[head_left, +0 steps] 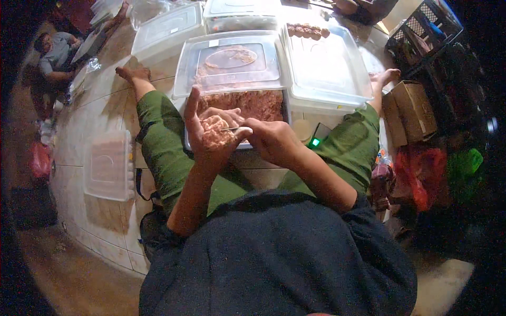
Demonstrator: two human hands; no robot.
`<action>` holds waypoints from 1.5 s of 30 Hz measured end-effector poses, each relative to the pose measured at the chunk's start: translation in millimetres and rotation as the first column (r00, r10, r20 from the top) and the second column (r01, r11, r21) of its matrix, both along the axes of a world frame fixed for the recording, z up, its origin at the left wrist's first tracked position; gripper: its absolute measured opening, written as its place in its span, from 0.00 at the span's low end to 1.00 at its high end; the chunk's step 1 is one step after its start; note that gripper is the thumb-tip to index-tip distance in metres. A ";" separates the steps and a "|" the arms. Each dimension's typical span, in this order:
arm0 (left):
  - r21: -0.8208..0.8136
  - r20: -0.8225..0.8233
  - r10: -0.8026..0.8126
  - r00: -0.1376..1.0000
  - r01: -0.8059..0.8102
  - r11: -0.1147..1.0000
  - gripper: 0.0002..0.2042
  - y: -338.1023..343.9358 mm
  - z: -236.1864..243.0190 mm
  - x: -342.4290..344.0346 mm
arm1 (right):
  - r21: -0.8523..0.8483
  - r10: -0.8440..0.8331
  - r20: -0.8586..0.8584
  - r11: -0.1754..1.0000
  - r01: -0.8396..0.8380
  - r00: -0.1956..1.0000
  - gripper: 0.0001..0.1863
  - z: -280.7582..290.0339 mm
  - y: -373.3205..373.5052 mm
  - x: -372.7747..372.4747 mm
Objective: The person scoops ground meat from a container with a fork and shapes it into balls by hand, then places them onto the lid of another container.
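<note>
In the head view, the left hand (200,141), palm up with fingers spread, cradles a lump of pinkish minced meat (216,131) above the near edge of the mince tub (287,111), while the right hand (272,141) pinches a thin metal utensil (229,128) against that lump. A translucent lid (237,71) covers the tub's far part; right of the tub stands a clear plastic container (327,68).

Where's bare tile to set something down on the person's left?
Pale tiles show bare between the unshod left foot and the flat rectangular translucent plastic box. Between the green-trousered legs it is crowded: clear lidded plastic boxes beside the reddish mushy mass.
</note>
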State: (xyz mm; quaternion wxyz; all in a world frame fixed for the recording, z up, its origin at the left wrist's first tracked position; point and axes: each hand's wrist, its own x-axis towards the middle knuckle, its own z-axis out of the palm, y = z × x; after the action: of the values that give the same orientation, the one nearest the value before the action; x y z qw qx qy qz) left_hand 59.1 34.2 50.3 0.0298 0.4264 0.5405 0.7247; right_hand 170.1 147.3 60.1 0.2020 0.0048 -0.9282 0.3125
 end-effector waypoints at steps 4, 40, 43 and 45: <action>0.113 0.242 0.042 0.969 -0.071 0.991 0.57 2.5 14.3 9.7 | -0.110 -0.064 -0.117 0.993 0.051 0.991 0.09 -14.6 -4.6 -1.5; -0.037 -0.175 0.058 0.983 -0.066 0.997 0.47 -5.5 25.3 -1.4 | 0.066 -0.101 -0.004 0.993 0.101 0.995 0.09 18.2 -6.6 3.6; -0.327 -0.317 -0.146 0.937 0.036 0.944 0.30 -13.8 27.1 -16.7 | 0.210 -0.125 -0.112 0.967 0.146 0.986 0.05 24.2 1.2 5.4; -0.311 -0.117 -0.229 0.966 0.183 0.933 0.24 -10.1 13.4 -17.5 | 0.216 -0.123 -0.105 0.966 0.143 0.987 0.07 33.2 7.2 11.2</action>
State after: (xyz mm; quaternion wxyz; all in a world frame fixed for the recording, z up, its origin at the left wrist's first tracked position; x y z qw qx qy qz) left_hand 41.6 24.1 63.7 0.1285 0.5253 0.5963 0.5933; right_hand 181.3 154.5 93.3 0.2627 -0.0207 -0.9454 0.1917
